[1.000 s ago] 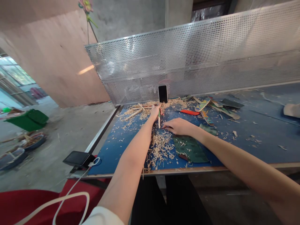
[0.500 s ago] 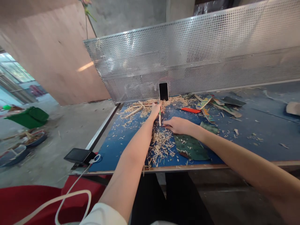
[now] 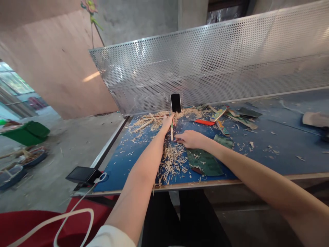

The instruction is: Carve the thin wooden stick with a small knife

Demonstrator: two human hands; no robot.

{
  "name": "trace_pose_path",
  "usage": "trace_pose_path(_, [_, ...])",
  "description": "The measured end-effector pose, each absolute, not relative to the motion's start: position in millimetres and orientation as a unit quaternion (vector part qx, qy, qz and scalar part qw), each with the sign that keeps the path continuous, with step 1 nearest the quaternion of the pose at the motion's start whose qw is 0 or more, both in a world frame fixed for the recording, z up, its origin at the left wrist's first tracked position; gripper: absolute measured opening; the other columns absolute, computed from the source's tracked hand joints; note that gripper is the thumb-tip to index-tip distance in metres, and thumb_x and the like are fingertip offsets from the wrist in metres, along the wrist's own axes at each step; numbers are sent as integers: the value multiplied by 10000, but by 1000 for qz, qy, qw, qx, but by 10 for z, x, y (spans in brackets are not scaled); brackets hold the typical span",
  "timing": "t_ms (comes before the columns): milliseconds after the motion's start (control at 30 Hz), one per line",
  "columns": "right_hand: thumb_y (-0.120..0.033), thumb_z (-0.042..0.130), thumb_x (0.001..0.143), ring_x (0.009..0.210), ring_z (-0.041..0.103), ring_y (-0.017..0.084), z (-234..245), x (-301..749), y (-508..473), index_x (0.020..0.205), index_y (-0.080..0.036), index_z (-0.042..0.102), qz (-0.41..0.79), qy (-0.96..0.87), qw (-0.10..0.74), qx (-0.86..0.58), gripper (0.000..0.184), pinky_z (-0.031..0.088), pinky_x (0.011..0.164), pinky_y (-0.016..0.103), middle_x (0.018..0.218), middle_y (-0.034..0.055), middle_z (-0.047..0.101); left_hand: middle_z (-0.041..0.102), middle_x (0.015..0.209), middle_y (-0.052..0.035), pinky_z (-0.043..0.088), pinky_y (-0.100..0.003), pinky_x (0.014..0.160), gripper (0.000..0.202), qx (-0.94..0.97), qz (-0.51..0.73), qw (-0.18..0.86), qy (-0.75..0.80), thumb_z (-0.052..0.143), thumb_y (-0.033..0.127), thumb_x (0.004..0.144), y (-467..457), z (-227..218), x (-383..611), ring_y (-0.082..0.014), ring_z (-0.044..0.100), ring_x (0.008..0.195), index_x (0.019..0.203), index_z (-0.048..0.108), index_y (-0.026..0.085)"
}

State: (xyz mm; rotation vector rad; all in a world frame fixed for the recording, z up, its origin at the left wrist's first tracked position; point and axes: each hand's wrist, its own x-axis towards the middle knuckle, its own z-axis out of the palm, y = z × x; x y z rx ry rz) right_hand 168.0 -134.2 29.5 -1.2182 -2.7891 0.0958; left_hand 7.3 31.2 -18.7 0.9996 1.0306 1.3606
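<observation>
My left hand [image 3: 167,122] is closed around a thin pale wooden stick [image 3: 172,134], whose near end points toward me and shows a greenish patch by the fingers. Just right of that end, my right hand [image 3: 191,139] is closed in a pinch. Something small and dark shows at its fingertips, close to the stick, too small to make out. Curled wood shavings [image 3: 173,163] lie heaped below the stick on the blue tabletop [image 3: 123,171]. Under my right wrist is a dark green sheet [image 3: 208,163], strewn with shavings.
A phone [image 3: 176,103] leans upright against the perforated metal screen [image 3: 200,65]. An orange-red tool handle [image 3: 204,122] and coloured strips [image 3: 222,127] lie to the right. More sticks [image 3: 144,125] lie back left. A black device [image 3: 83,175] with a white cable sits at the left corner.
The whole view has shifted slightly, so things appear a little further left and lower. Both hands keep nearly the same place by the stick.
</observation>
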Motion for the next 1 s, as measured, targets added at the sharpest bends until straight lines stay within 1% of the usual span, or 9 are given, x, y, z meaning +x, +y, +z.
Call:
trace_pose_path(100, [-355,475,1131,925,748,270,316,1710,-1322,1283,-250,773,7,-915,53,-400,350,414,763,360,1098,115,849,482,500,108,448,-284,519,417,454,582,520,429,745,578,1018,315,-192,72,-135,433,382,1169,551,241])
trace_pose_path(167, [-352,478,1131,944,750,274,325,1728,-1308,1300,-252,769,6,-915,64,-398,351,420,780,358,1114,117,848,492,510,102,456,-285,521,466,459,582,515,430,774,608,991,311,-190,70,-131,442,390,1175,558,239])
trace_pose_path(300, [-348,508,1123,940,748,269,343,1746,-1308,1277,-264,786,13,-917,61,-394,329,425,794,346,1086,111,846,533,551,99,499,-288,553,523,454,579,515,440,850,528,956,295,-167,76,-123,456,401,1274,553,237])
trace_pose_path(400, [-343,516,1127,934,749,263,358,1736,-1324,1272,-264,789,15,-918,48,-393,319,426,790,339,1074,105,846,544,573,106,531,-288,580,517,456,573,514,447,805,461,1002,267,-141,81,-116,449,403,1371,522,235])
trace_pose_path(500, [-331,513,1134,938,748,264,356,1714,-1333,1269,-256,787,22,-918,39,-395,314,425,780,337,1062,102,847,549,577,105,549,-292,602,499,472,562,508,452,750,426,1046,230,-121,79,-118,464,415,1420,496,216])
trace_pose_path(667, [-301,519,1131,966,750,260,324,1672,-1322,1266,-247,797,55,-913,46,-400,314,439,794,331,1116,101,851,552,582,100,521,-285,584,557,480,566,496,451,798,482,1020,181,-110,70,-121,484,425,1403,502,206])
trace_pose_path(733, [-280,526,1125,982,750,255,332,1652,-1315,1262,-241,799,68,-915,45,-395,308,440,800,325,1133,98,851,555,583,99,503,-271,572,538,482,566,492,452,782,464,1034,173,-110,71,-128,502,436,1413,497,210])
trace_pose_path(833, [-255,523,1115,934,739,251,378,1621,-1312,1199,-223,808,73,-915,30,-396,299,429,779,323,1062,104,845,548,574,103,484,-263,566,496,484,563,483,464,734,412,1067,174,-109,74,-138,507,436,1444,484,208])
trace_pose_path(1000, [-193,548,1065,871,709,238,417,1605,-1318,1104,-214,807,81,-915,23,-394,262,392,731,315,999,104,829,558,586,89,472,-272,574,509,490,562,470,472,756,420,1050,191,-118,69,-150,529,434,1430,504,195])
